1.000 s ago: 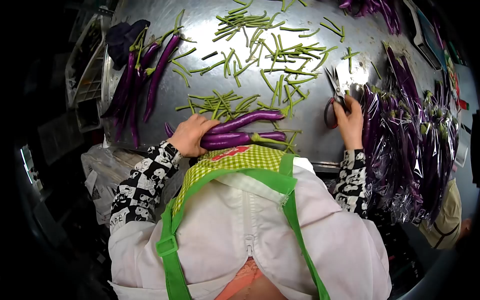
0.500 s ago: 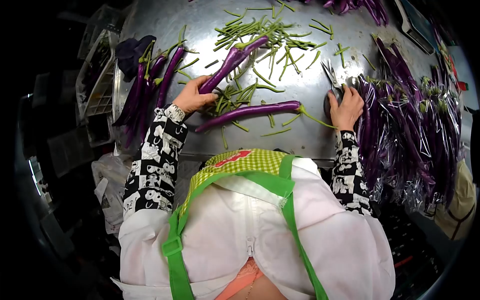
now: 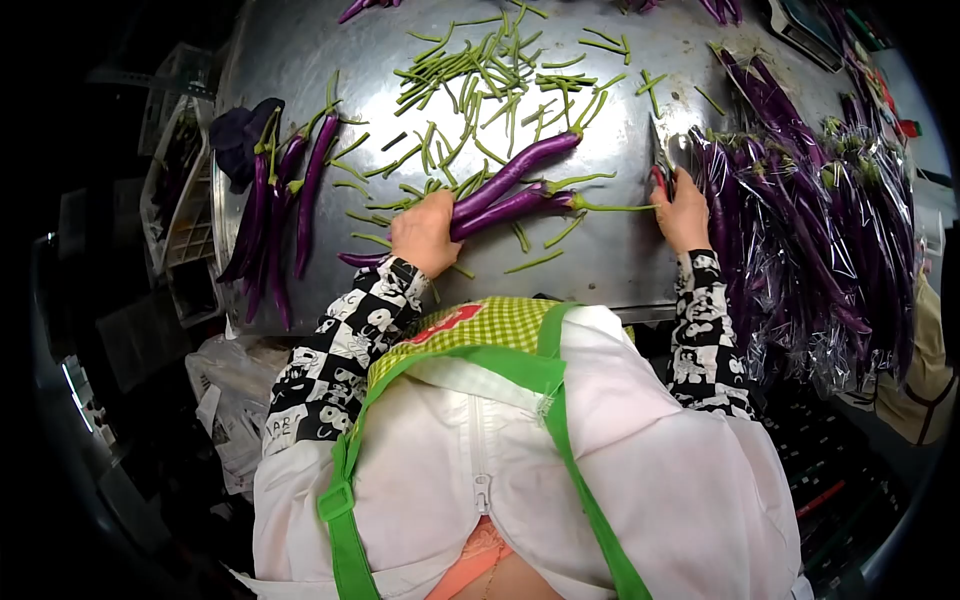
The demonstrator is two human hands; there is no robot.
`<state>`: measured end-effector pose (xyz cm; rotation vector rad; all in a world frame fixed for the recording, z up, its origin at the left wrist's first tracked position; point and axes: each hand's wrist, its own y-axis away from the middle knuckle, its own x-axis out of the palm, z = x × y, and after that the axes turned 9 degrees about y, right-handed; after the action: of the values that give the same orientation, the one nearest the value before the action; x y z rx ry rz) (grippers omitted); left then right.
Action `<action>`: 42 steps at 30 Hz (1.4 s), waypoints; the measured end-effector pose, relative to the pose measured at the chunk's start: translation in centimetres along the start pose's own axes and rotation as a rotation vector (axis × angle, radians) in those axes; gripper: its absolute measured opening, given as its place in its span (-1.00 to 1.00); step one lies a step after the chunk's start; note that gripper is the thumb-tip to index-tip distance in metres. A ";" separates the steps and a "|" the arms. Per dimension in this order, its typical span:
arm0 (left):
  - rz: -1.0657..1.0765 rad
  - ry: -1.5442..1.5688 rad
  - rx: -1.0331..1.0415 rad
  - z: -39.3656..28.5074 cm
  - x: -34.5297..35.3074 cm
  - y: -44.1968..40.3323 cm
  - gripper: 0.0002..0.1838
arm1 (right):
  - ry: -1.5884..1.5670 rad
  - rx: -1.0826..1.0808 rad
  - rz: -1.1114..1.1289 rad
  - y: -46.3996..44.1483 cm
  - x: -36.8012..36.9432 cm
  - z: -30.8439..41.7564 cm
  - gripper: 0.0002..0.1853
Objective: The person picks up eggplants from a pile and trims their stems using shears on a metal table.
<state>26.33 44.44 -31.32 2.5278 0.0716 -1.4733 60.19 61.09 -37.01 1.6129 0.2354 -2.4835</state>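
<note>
My left hand [image 3: 425, 235] is closed around long purple eggplants [image 3: 520, 165] lying close together, their green stems pointing right. A thin tail end sticks out to the left of that hand. On the right, my right hand [image 3: 683, 215] grips scissors [image 3: 660, 160] by the handles, blades pointing away from me. One long eggplant stem [image 3: 620, 208] reaches almost to my right fingers; I cannot tell if they touch. Cut green stem pieces [image 3: 470, 75] lie scattered beyond and around my left hand on the metal table [image 3: 610, 270].
Loose eggplants [image 3: 315, 195] lie at the left table edge beside a dark cloth [image 3: 245, 135]. Eggplants in clear plastic bags [image 3: 780, 240] are heaped on the right. A dark flat device [image 3: 805, 35] stands at the far right. White crates [image 3: 190, 190] are left of the table.
My left hand has moved right and down with its eggplant and now also grasps the one that lay on the table. My right hand has taken up the scissors.
</note>
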 end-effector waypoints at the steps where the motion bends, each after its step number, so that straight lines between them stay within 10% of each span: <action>1: 0.039 -0.005 -0.061 0.2 -0.3 -0.1 -0.48 | -0.012 0.129 0.195 -0.6 -1.9 0.8 -0.45; 3: 0.073 -0.017 -0.121 0.8 -1.8 -0.1 -0.50 | -0.722 0.425 0.280 -0.3 -1.5 -1.0 -0.49; 10: 0.113 0.652 -0.216 2.5 -6.7 1.4 -0.41 | -0.805 0.209 0.389 5.4 -8.7 6.7 -0.61; 11: 0.114 0.648 -0.211 2.4 -7.2 1.6 -0.41 | -0.633 -0.138 0.236 5.9 -7.3 6.8 -0.59; 16: 0.156 0.617 -0.300 0.9 -9.2 2.5 -0.41 | -0.208 -0.444 0.132 5.6 -6.4 11.4 -0.47; 30: -0.057 0.198 -0.223 -0.6 -10.4 4.7 -0.48 | -0.170 -0.378 0.449 3.6 -3.2 12.4 -0.55; 42: -0.187 0.018 -0.184 -0.4 -10.5 4.6 -0.53 | -0.791 -0.182 0.923 4.4 -4.4 16.1 -0.50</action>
<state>22.16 40.76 -21.32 2.4403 0.4365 -1.4352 48.69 53.42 -26.74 0.3858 -0.3149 -2.0201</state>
